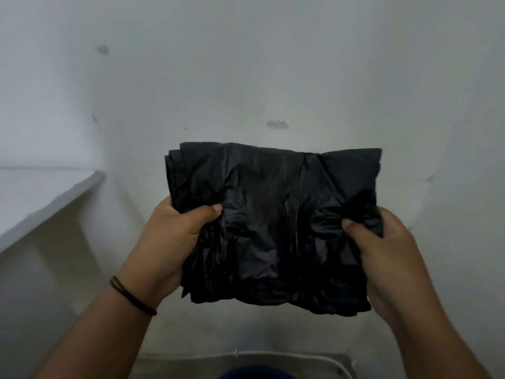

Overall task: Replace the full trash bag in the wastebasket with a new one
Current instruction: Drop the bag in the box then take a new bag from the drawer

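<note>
A folded, crumpled black trash bag [273,220] is held up in front of the white wall at chest height. My left hand [169,236] grips its left edge, thumb pressed on the front. My right hand [382,247] grips its right edge the same way, fingers hidden behind the plastic. At the bottom edge of the view a dark blue rounded shape [254,374] shows, possibly the wastebasket; too little of it shows to tell.
A white shelf or counter [41,198] juts out from the left wall. A scuffed white wall [246,77] fills the background. A grey floor strip [191,365] lies at the bottom.
</note>
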